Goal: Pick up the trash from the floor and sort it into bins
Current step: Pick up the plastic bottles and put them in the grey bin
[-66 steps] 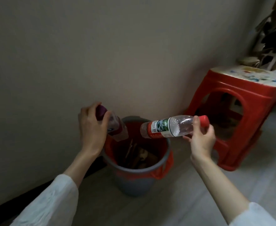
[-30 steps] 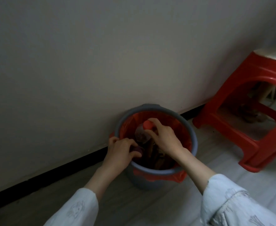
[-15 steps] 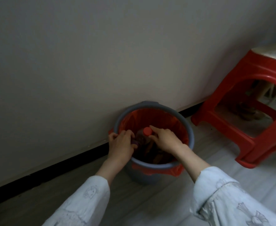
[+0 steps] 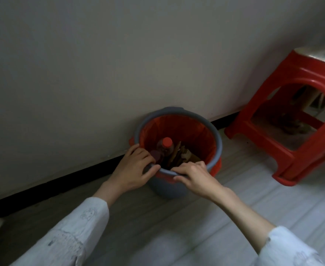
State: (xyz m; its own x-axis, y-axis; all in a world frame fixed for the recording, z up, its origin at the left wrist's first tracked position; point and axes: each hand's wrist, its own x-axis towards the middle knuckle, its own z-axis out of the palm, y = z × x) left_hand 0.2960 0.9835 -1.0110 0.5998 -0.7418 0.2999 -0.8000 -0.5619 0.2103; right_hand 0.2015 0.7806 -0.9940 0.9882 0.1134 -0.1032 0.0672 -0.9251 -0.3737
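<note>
A grey bin [image 4: 218, 143] with a red liner [image 4: 177, 127] stands on the floor against the wall. Inside it a clear bottle with a red cap [image 4: 167, 143] stands upright, and a bottle with a purple cap [image 4: 155, 154] sits just left of it. Brown cardboard scraps [image 4: 184, 156] lie beside them. My left hand [image 4: 136, 169] holds the bin's near-left rim with the thumb hooked over the edge. On the near rim, my right hand [image 4: 194, 175] curls its fingers round the edge. Neither hand holds a bottle.
A red plastic stool [image 4: 292, 73] with a patterned top stands to the right of the bin, close to the wall. A black baseboard [image 4: 61, 185] runs along the wall's foot. Pale wood-look floor [image 4: 234, 217] lies in front of the bin.
Both bottles went from my hands into the bin. My hands let go of them, pulled back out of the bin and now hold its near rim.
</note>
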